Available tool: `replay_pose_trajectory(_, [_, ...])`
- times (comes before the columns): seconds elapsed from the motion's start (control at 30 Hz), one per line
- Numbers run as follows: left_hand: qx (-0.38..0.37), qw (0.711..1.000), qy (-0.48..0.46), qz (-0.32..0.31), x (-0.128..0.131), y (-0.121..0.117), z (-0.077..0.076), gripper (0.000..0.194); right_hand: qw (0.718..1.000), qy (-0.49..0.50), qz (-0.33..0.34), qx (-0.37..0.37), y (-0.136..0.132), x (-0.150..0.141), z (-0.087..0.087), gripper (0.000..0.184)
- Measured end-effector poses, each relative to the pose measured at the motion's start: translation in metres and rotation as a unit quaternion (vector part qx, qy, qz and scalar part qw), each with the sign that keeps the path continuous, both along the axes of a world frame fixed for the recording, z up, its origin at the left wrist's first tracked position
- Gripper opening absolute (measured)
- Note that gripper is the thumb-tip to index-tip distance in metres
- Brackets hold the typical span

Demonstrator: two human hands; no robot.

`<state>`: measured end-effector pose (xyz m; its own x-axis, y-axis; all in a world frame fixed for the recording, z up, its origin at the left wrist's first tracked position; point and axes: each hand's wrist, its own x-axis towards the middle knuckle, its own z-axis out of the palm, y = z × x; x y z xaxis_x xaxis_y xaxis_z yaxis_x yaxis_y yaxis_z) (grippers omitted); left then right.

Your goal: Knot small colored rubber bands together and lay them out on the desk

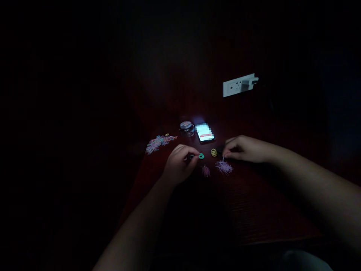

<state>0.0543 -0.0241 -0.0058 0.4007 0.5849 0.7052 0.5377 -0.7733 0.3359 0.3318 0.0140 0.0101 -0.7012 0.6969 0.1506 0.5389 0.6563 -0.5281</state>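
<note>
My left hand (pixel 180 163) is closed in a pinch, its fingertips on the edge of a green rubber band (pixel 201 156) at a small green group on the dark table. Across from it, my right hand (pixel 241 148) pinches a purple strand that looks like a rubber band, just above a purple pile of rubber bands (pixel 224 167). A yellow group of bands (pixel 214 152) lies between the two hands. Nearer to me is a small pinkish pile of bands (pixel 206 171). Dim light hides finer detail at the fingertips.
A large mixed pile of coloured bands (pixel 159 143) lies at the table's left. Behind the hands are a lidded clear jar (pixel 187 129) and a lit phone (pixel 205 132). A white socket plate (pixel 238 86) with a plug is on the wall. Surroundings are very dark.
</note>
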Motion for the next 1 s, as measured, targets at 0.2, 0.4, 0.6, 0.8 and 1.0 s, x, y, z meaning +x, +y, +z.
replay_pose_trajectory(0.2, [0.014,0.999,0.033,0.018,-0.011,0.007,0.000,0.004,0.997,-0.043,-0.002,-0.061,-0.001,-0.009,-0.006,0.023])
replay_pose_trajectory(0.4, [-0.024,0.990,0.091,0.105,-0.029,0.025,-0.009,0.012,0.998,-0.046,0.001,-0.040,-0.002,-0.007,-0.004,0.024])
replay_pose_trajectory(0.6, [-0.192,0.923,0.136,0.303,-0.059,0.050,-0.031,0.030,0.999,-0.026,0.018,-0.011,-0.001,-0.008,-0.009,0.019])
replay_pose_trajectory(0.8, [-0.322,0.853,0.178,0.370,-0.064,0.055,-0.038,0.048,0.999,0.037,0.025,0.004,0.000,-0.007,-0.012,0.015])
replay_pose_trajectory(1.0, [-0.319,0.858,0.171,0.365,-0.065,0.060,-0.040,0.056,1.000,0.004,0.006,0.009,0.005,-0.003,-0.014,0.017])
